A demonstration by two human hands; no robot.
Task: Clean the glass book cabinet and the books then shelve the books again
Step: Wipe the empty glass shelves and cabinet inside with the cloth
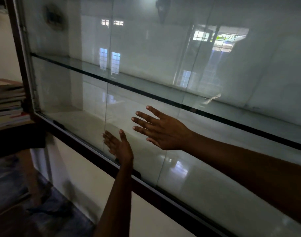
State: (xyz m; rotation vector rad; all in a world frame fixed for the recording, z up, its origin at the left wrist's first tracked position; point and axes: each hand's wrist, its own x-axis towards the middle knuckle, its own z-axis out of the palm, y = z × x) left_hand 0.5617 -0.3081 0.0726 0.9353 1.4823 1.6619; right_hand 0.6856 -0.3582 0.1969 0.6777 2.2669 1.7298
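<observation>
Your glass cabinet [18,48]: dark brown frame w/ sliding panes [146,48] overlapping left of center, reflecting bright windows. Inside you've got one glass shelf [146,92], dark front edge, running across. Books [7,103] lie flat in a stack just left of the frame, outside it.

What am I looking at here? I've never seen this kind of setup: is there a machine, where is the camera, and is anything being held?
There is no machine. These are a person's two bare hands, filmed by one wide-angle camera worn on the head, looking forward and down. The left hand comes up from the bottom, its straight fingers at the edge of a sliding glass pane. The right hand reaches in from the right, fingers spread over the glass; I cannot tell if it touches. Neither hand holds anything. Inside the glass cabinet a glass shelf shows, with no books on it. A stack of books lies outside, to the left.
</observation>
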